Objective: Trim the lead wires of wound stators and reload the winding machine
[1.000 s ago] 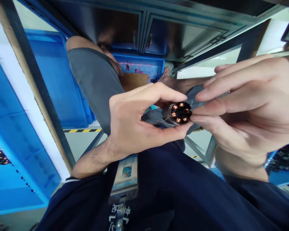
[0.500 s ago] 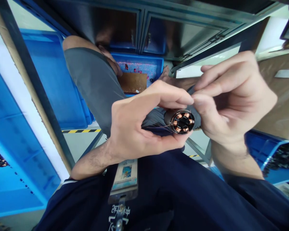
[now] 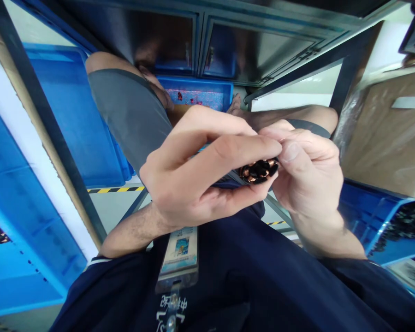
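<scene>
Your left hand (image 3: 183,189) hides much of the copper-wound part (image 3: 259,171); whatever your right hand (image 3: 309,170) pinches is too small to tell. The left edge crops a blue bin (image 3: 29,198), the right edge a carton (image 3: 383,138).

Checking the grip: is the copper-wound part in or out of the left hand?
In: the left hand curls around the copper-wound part, its coiled end showing.

Dark glossy cabinet (image 3: 249,48), yellow-black floor tape (image 3: 115,189), plastic-wrapped brown carton (image 3: 383,143)
</scene>
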Demonstrator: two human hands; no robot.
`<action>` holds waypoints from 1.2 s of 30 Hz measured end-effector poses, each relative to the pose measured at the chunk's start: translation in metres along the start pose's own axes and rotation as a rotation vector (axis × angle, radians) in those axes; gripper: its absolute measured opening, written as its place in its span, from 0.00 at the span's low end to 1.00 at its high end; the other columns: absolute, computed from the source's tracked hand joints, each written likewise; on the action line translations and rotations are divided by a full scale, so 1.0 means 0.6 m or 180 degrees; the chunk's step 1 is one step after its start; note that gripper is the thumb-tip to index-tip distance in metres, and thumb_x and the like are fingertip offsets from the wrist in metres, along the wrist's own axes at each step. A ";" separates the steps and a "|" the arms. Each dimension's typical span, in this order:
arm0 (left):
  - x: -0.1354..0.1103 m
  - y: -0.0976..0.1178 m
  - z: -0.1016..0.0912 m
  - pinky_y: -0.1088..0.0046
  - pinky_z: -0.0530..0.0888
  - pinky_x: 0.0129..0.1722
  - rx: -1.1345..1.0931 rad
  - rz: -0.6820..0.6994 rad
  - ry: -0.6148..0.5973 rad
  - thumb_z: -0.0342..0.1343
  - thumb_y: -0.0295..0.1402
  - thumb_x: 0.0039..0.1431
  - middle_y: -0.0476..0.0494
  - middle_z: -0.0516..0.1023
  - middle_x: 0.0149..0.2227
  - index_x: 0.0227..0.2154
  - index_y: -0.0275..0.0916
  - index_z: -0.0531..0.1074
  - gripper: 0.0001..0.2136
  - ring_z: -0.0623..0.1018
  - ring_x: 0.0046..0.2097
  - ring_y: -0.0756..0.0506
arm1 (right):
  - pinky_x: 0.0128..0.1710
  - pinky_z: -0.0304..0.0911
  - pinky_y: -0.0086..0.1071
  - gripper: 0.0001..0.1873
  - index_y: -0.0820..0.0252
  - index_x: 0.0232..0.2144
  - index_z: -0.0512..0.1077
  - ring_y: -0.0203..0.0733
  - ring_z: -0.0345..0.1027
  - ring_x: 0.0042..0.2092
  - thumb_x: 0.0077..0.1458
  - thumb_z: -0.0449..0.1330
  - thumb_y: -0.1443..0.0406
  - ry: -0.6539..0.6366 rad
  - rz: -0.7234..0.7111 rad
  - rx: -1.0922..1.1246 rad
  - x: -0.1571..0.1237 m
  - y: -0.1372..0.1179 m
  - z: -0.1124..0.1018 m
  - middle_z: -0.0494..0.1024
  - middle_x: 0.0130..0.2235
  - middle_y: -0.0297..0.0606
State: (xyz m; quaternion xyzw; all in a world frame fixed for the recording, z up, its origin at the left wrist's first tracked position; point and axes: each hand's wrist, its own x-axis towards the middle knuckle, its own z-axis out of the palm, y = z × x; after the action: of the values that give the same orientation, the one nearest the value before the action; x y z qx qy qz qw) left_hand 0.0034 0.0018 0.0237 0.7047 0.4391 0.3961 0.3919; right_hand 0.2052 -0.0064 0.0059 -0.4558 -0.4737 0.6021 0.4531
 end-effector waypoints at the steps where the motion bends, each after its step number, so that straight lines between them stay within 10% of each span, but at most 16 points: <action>1: 0.002 0.001 -0.001 0.47 0.94 0.65 0.0005 0.0031 0.0007 0.65 0.63 0.85 0.47 0.92 0.64 0.68 0.55 0.87 0.24 0.87 0.75 0.31 | 0.43 0.86 0.36 0.06 0.32 0.52 0.97 0.43 0.87 0.46 0.76 0.80 0.54 0.0056 -0.0053 0.0000 0.002 0.001 0.000 0.95 0.47 0.32; 11: -0.001 -0.013 -0.007 0.48 0.91 0.74 0.0088 0.0306 0.0022 0.56 0.67 0.89 0.54 0.89 0.70 0.68 0.52 0.87 0.29 0.81 0.82 0.30 | 0.23 0.74 0.30 0.03 0.46 0.42 0.93 0.35 0.73 0.25 0.73 0.80 0.62 -0.0259 0.0397 0.0853 0.010 -0.010 -0.004 0.87 0.33 0.29; 16: -0.023 -0.024 -0.004 0.51 0.90 0.75 0.0152 0.0485 0.0041 0.52 0.60 0.93 0.56 0.89 0.70 0.70 0.50 0.85 0.26 0.83 0.80 0.33 | 0.23 0.67 0.36 0.20 0.48 0.34 0.75 0.37 0.60 0.24 0.76 0.79 0.55 -0.0065 0.0392 0.0875 0.006 -0.038 0.022 0.70 0.28 0.26; 23: -0.045 -0.021 0.005 0.62 0.94 0.60 0.0182 0.0222 0.0942 0.72 0.46 0.86 0.57 0.94 0.53 0.57 0.50 0.88 0.08 0.95 0.52 0.44 | 0.30 0.70 0.44 0.18 0.46 0.35 0.74 0.41 0.53 0.25 0.74 0.77 0.54 0.0185 -0.0097 0.0706 0.005 -0.009 0.048 0.70 0.29 0.28; 36: -0.041 -0.040 0.018 0.65 0.94 0.56 0.0152 0.0512 0.1194 0.75 0.37 0.79 0.53 0.94 0.58 0.57 0.50 0.89 0.08 0.94 0.54 0.43 | 0.20 0.60 0.33 0.24 0.49 0.34 0.69 0.33 0.54 0.22 0.76 0.78 0.57 0.0357 -0.0040 0.0572 0.009 -0.024 0.058 0.65 0.29 0.24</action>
State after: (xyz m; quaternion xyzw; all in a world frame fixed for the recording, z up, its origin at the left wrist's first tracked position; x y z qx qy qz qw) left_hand -0.0019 -0.0158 -0.0074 0.6605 0.4559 0.5400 0.2535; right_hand 0.1717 -0.0049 0.0241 -0.4433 -0.3945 0.6128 0.5218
